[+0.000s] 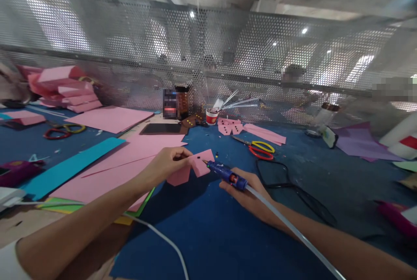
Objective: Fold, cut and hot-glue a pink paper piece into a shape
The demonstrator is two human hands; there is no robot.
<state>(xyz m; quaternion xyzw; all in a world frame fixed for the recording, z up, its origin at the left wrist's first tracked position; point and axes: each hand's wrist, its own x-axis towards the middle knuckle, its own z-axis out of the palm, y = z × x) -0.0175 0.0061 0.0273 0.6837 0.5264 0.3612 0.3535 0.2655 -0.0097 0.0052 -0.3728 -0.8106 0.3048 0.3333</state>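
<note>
My left hand (171,161) pinches a small folded pink paper piece (198,165) above the blue table surface. A black dot shows on the upper face of the piece. In my right hand (249,191) is a blue hot glue gun (228,174), its fingers wrapped round the body. A long clear glue stick (293,228) runs out of the gun's back end. The nozzle tip is at the pink paper, close to the dot; I cannot tell whether it touches. Tiny dark and yellow bits lie on the table just beyond the tip.
Scissors with red and yellow handles (260,149) lie ahead, near a dotted pink paper bow (230,126) and a red paper cup (211,116). Pink sheets (114,158) and a teal strip (71,165) cover the left. A white cable (163,234) and black cord (293,184) cross the table.
</note>
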